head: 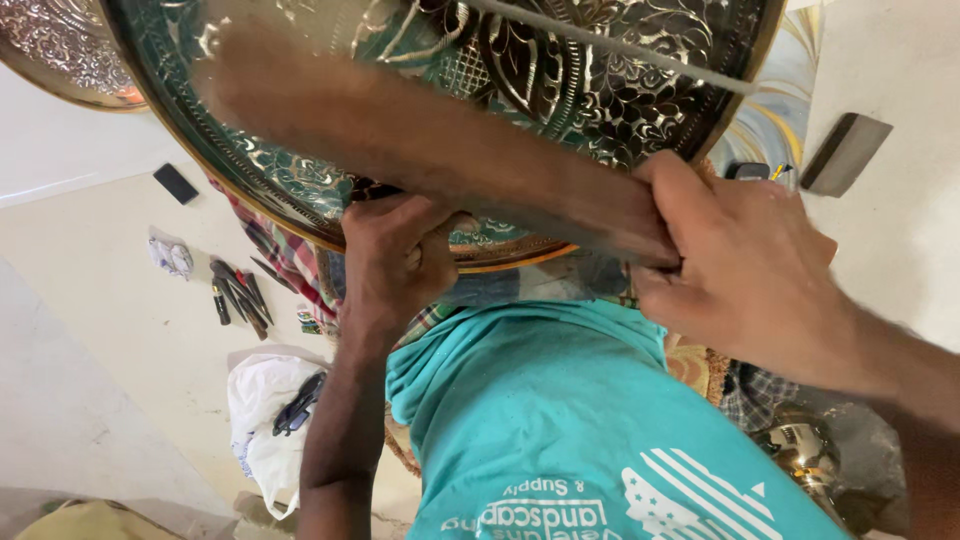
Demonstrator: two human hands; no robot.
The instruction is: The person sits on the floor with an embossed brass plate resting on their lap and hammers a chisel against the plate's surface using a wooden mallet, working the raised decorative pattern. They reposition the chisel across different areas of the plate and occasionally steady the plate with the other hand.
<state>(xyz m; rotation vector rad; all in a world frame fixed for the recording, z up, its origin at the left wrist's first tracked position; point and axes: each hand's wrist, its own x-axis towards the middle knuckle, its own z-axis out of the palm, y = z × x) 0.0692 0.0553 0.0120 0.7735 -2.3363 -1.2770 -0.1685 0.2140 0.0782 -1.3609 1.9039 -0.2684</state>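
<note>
Looking down at a large round metal tray (pixel 560 90): dark green ground, embossed silver floral relief, brass-coloured rim, glossy. Sitting at top of frame, lower rim resting near the lap, above the teal shirt (pixel 560 430).

Right hand (pixel 745 270) clenching around the near end of a long wooden tool (pixel 430 140): brown, smooth, bar-shaped, blurred. Long axis running diagonally from lower right at the hand to upper left across the tray face, far end pointing up-left.

Left hand (pixel 395 255) gripping the tray's lower rim, fingers curled, thumb pressing the edge.

Lying on the pale floor (pixel 100 330) at left: cluster of dark hand tools (pixel 238 298), black phone (pixel 175 183), white plastic bag (pixel 262 415). Grey flat block (pixel 845 153) sitting upper right. Second embossed tray (pixel 60 55) showing at top left corner.
</note>
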